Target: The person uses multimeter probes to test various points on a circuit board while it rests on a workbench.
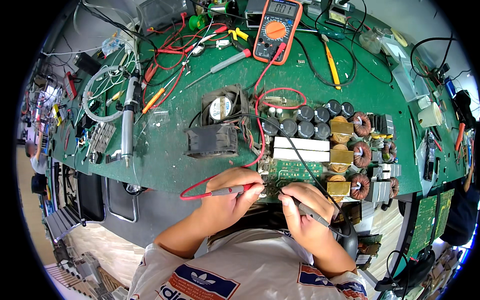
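My left hand (231, 192) is closed around a red-and-grey test probe (225, 191), its tip end over the near left part of a circuit board (295, 169). Closed on a black-and-grey test probe (312, 214), my right hand (306, 210) sits just to the right of it, low over the same board. Both probe tips are too small to tell whether they touch. Black capacitors (288, 128), copper coils (361, 154) and white blocks (301, 149) crowd the board. Red and black leads run from the probes toward an orange multimeter (276, 31), its screen lit.
Two dark cooling fans (212, 141) stand left of the board. Beyond them lie a grey desoldering tool (131, 117), a screwdriver (227, 64), a yellow-handled tool (332, 62) and tangled red wires (167, 50). A white cup (429, 116) is at the right.
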Demonstrator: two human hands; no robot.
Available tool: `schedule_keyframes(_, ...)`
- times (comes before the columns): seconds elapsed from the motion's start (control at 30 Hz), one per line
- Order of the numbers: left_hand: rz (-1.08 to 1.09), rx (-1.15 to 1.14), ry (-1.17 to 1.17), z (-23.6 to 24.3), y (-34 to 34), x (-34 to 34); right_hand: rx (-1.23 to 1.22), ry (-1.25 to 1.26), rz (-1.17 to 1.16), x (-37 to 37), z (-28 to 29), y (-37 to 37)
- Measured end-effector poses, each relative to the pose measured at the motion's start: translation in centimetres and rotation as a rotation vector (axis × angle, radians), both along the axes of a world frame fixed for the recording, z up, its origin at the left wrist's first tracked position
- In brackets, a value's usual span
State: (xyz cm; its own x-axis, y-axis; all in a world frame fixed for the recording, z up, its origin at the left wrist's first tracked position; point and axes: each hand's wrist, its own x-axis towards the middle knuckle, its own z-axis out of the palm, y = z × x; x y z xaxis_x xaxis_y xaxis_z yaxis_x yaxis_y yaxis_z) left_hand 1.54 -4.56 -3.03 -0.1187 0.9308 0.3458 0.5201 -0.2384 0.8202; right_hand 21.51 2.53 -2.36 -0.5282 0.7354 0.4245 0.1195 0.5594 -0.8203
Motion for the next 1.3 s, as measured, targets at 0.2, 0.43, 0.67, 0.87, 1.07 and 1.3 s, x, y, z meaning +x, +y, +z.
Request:
schedule_keyframes(0.2, 0.010, -0.004, -0.014, -0.3, 0.1, -0.3, 0.041, 0.012, 0.028, 0.2, -0.8, 0.9)
schedule_keyframes(0.43, -0.051, -0.095, -0.076, 0.2, -0.2, -0.7, 0.062, 0.010, 0.075, 0.7, -1.4, 0.6)
schedule_keyframes(0.67, -0.074, -0.101, -0.090, -0.1, -0.2, -1.0, -0.015, -0.022, 0.090, 1.1, -1.4, 0.3)
schedule_keyframes(0.87, -0.096, -0.067, -0.100, -0.6, -0.2, -1.2, -0.074, -0.041, 0.103, 1.4, -1.2, 0.2)
schedule_keyframes(1.07, -0.103, -0.080, -0.100, -0.4, -0.4, -1.3, -0.120, -0.042, 0.108, 1.4, -1.2, 0.2)
schedule_keyframes(1.3, -0.141, -0.131, -0.133, 0.0, -0.6, -1.9, -0.162, -0.052, 0.098, 1.5, -0.9, 0.0)
